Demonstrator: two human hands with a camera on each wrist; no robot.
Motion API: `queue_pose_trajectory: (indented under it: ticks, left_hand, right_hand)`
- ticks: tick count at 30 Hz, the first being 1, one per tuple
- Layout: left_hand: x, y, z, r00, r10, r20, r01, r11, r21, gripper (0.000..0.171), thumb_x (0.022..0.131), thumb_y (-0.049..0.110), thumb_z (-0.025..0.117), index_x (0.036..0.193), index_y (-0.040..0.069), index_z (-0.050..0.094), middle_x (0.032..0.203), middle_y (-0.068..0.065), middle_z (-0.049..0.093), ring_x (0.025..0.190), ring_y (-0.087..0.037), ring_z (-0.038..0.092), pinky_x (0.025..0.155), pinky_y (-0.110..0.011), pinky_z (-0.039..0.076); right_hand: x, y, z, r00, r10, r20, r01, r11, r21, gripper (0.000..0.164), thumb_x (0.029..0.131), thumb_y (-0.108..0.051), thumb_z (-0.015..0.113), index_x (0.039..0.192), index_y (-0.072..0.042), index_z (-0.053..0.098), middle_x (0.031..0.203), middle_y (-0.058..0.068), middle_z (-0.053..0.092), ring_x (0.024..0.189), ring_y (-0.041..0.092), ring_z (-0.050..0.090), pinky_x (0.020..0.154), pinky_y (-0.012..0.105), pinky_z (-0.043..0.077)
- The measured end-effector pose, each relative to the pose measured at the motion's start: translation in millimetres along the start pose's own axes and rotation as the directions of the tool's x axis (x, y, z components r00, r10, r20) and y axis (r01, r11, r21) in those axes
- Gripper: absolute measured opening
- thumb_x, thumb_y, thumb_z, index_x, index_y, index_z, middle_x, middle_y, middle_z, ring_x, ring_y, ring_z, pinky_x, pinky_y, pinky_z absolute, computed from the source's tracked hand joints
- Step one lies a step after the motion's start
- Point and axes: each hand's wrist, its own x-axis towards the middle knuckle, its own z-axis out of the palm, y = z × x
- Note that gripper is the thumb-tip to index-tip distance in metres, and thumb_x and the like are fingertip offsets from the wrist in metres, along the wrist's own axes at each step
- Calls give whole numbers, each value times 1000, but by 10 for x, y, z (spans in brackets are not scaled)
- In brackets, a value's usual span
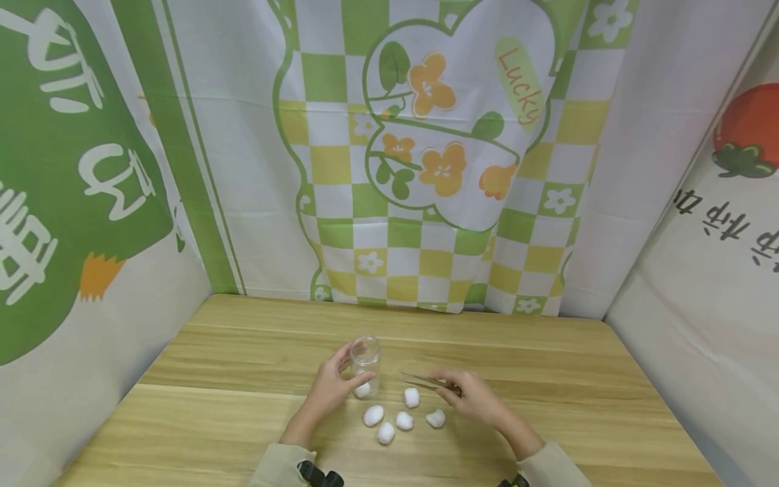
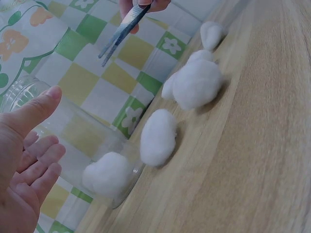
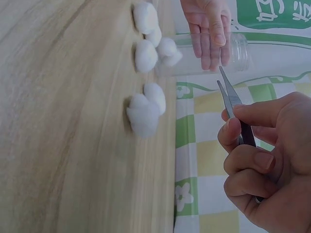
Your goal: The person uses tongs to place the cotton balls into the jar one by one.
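Note:
A clear glass jar (image 1: pixel 366 362) stands upright with its mouth open and one white cotton ball (image 2: pixel 108 174) at its bottom. My left hand (image 1: pixel 333 383) holds the jar, thumb across the near side and fingers around the far side. In my right hand (image 1: pixel 467 396) is a pair of metal tweezers (image 3: pixel 233 99), pinched between thumb and fingers. The tweezers' tips are slightly apart with nothing between them, pointing toward the jar from its right. Several loose cotton balls (image 1: pixel 374 415) lie on the table in front of the jar and below the tweezers.
The wooden table (image 1: pixel 243 358) carries all of these things. A green and yellow checked curtain (image 1: pixel 395 257) hangs behind its back edge, with printed cloth at both sides. The closest cotton ball (image 2: pixel 158 137) lies right beside the jar's base.

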Motion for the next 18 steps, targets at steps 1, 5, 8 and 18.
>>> queue_pose_trajectory:
  ticks: [1, 5, 8, 18]
  left_hand:
    - [0, 0, 1, 1000, 3, 0, -3, 1000, -1, 69, 79, 17, 78, 139, 3, 47, 138, -16, 58, 133, -36, 51, 115, -48, 40]
    - [2, -4, 4, 1000, 11, 1, -11, 1000, -6, 68, 79, 16, 78, 139, 4, 47, 138, -16, 58, 133, -36, 51, 115, -47, 40]
    - [4, -13, 3, 1000, 11, 3, -11, 1000, -5, 68, 79, 17, 78, 139, 4, 47, 138, -16, 58, 134, -36, 50, 116, -47, 40]
    - [5, -10, 0, 1000, 5, 0, -5, 1000, -10, 70, 79, 16, 78, 139, 2, 46, 137, -18, 58, 133, -37, 50, 115, -47, 40]
  right_hand:
    - [-5, 8, -1, 1000, 1, 2, -1, 1000, -2, 27, 93, -6, 59, 118, 4, 63, 106, 20, 72, 75, 7, 65, 60, 13, 51]
    - [-28, 54, 9, 1000, 16, 13, -16, 1000, -7, 28, 93, -6, 59, 118, 3, 63, 111, 20, 70, 75, 0, 59, 62, 13, 51]
    - [-43, 100, 23, 1000, 26, 16, -25, 999, -20, 27, 93, -7, 58, 119, 2, 64, 113, 20, 69, 77, 0, 59, 65, 13, 52]
    - [-80, 150, 44, 998, 50, 31, -49, 998, -47, 29, 93, -7, 58, 120, 3, 63, 117, 22, 68, 92, 28, 70, 78, 32, 62]
